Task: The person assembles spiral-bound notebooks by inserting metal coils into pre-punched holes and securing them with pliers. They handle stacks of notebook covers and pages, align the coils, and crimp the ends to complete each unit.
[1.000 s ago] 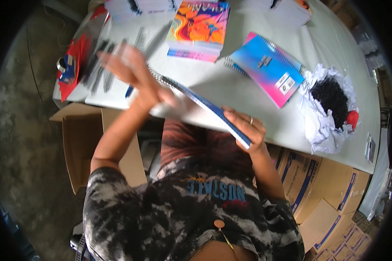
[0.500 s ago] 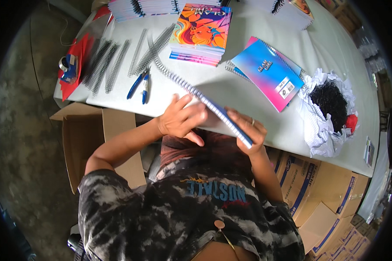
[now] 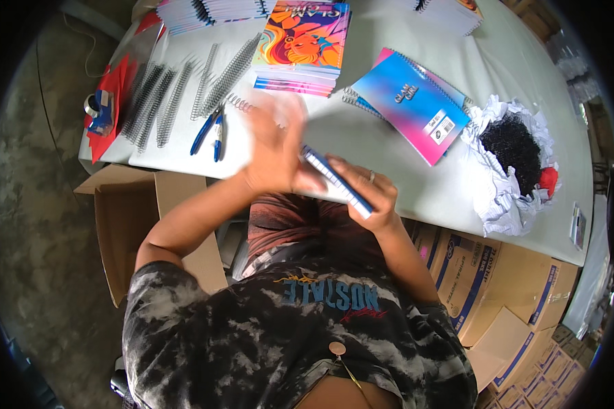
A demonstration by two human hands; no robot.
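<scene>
My right hand (image 3: 370, 189) is closed around a notebook (image 3: 335, 178), held edge-up over the table's near edge, its bound side toward me. A wire spiral coil (image 3: 239, 103) sticks out past the notebook's far end. My left hand (image 3: 274, 146) is beside that far end, smeared by motion; its fingers look stretched out along the coil and its thumb is apart. It hides the coil's middle, and I cannot tell whether it touches it. Blue-handled pliers (image 3: 208, 136) lie left of it, near several loose spiral coils (image 3: 228, 75).
A stack of notebooks (image 3: 299, 48) with orange illustrated covers stands beyond my hands. Blue-pink spiral notebooks (image 3: 416, 102) lie to the right, beside crumpled paper holding a black tangle (image 3: 515, 153). A tape dispenser (image 3: 101, 112) sits far left. Open cardboard box (image 3: 126, 225) stands below the table.
My left hand has moved up and away along the coil, and its fingers now point away from me. The notebook in my right hand has shifted slightly left in the picture.
</scene>
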